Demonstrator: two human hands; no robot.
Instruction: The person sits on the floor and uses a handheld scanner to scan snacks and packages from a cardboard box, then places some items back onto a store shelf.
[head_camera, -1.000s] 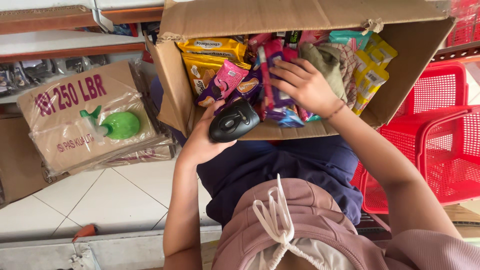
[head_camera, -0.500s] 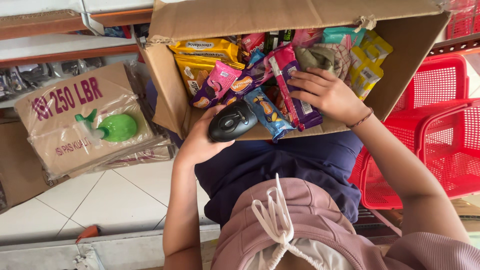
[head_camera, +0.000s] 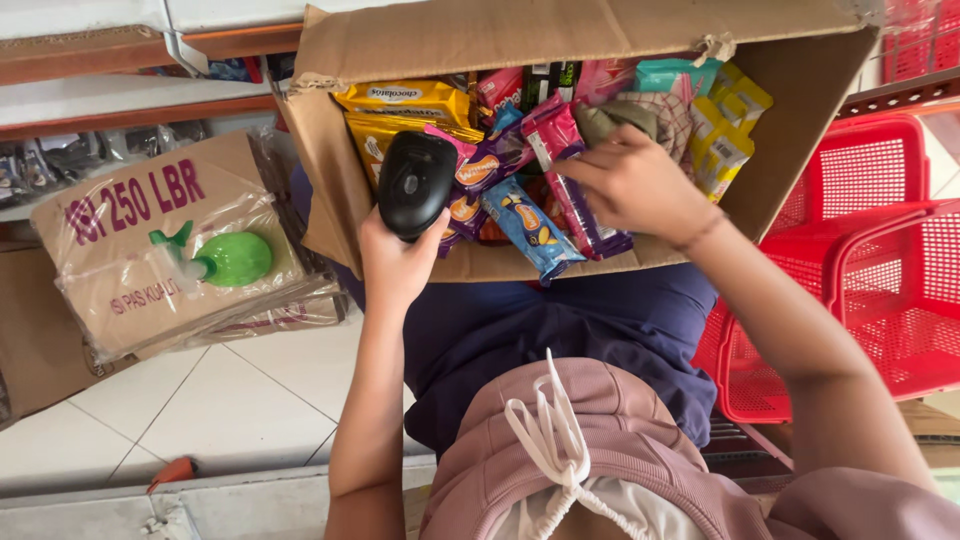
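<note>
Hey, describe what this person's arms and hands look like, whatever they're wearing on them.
Both forearms are bare, with no gloves or rings visible. The left hand has nothing on its wrist. The right hand has a thin dark band around the wrist. A dusty-pink sleeve covers the right upper arm.

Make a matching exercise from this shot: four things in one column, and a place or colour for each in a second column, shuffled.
Things:
1. black scanner
2. purple snack pack
3. red baskets
4. wrapped carton with green picture

Places or colours:
A. stacked beside the person's right arm
B. on the floor, left of the open cardboard box
C. in the left hand
D. gripped by the right hand over the box

Pairs: 1-C, 2-D, 3-A, 4-B
</note>
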